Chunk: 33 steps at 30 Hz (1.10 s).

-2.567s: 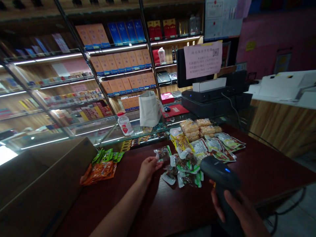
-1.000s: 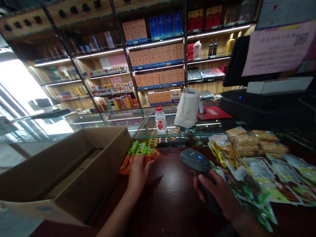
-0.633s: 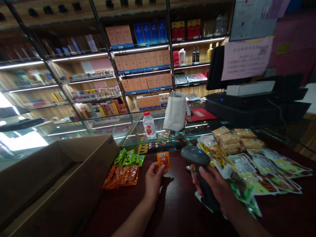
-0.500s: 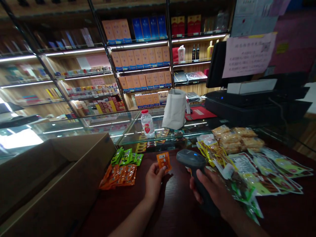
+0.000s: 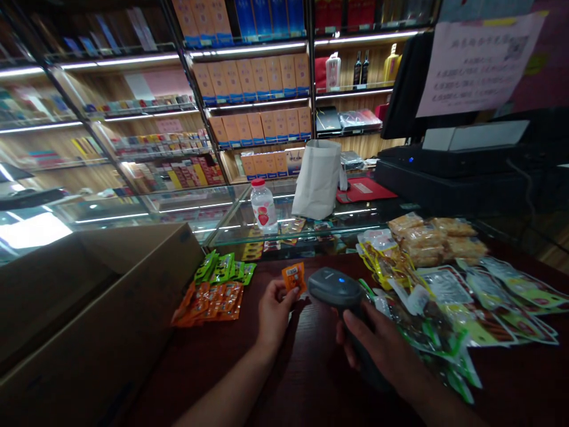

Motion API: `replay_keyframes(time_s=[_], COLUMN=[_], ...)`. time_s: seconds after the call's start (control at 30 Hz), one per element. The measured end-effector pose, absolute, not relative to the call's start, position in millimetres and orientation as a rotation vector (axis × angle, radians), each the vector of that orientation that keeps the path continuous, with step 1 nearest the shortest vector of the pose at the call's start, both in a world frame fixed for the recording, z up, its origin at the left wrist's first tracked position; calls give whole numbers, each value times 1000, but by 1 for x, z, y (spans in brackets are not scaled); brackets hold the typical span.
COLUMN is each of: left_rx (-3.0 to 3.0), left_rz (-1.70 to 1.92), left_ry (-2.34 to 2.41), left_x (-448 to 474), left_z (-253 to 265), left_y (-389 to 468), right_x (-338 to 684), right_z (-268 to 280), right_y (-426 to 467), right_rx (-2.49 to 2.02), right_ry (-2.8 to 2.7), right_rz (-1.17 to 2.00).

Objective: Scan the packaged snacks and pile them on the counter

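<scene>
Between thumb and fingers, my left hand [image 5: 275,311] pinches a small orange snack packet [image 5: 293,276], its printed barcode label facing up. My right hand [image 5: 373,341] is wrapped around the handle of a dark barcode scanner [image 5: 335,287] with a blue light on top. The scanner's head points left and sits close to the packet, with a small gap between them. Left of my left hand lie a pile of orange packets [image 5: 216,301] and, behind it, several green packets [image 5: 226,268].
An open cardboard box [image 5: 133,296] stands at the left. Bagged snacks [image 5: 438,237] and flat pouches [image 5: 471,302] cover the right side. Behind are a water bottle [image 5: 264,207], a white paper bag [image 5: 317,181] and a glass counter [image 5: 231,228]. A monitor [image 5: 404,89] stands back right.
The scanner in my right hand has moved left, closer to the orange packet. My left hand still holds the packet. The camera view has tilted down a little.
</scene>
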<state>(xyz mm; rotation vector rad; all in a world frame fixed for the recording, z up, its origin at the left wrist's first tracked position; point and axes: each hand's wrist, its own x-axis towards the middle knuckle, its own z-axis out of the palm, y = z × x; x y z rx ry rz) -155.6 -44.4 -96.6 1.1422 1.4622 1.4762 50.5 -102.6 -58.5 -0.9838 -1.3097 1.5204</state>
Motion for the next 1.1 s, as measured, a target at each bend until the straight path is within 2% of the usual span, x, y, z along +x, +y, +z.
replay_keyframes(time_s=[0.33, 0.6, 0.83, 1.0, 1.1], left_rx=[1225, 1155, 1058, 1116, 1195], left_rz=[1522, 1580, 1157, 844, 780], left_ry=[1498, 1426, 1397, 1550, 1626], left_x=[-156, -136, -66, -31, -21], left_z=[-99, -96, -75, -82, -90], left_y=[-43, -17, 52, 87, 95], right_x=[48, 80, 109, 117, 119], right_z=[-53, -17, -11, -17, -19], right_y=[-101, -92, -96, -88, -84], right_rx=[-952, -837, -805, -761, -749], right_ry=[-1242, -1218, -1038, -976, -971], right_rz=[1465, 1444, 1383, 1392, 1384])
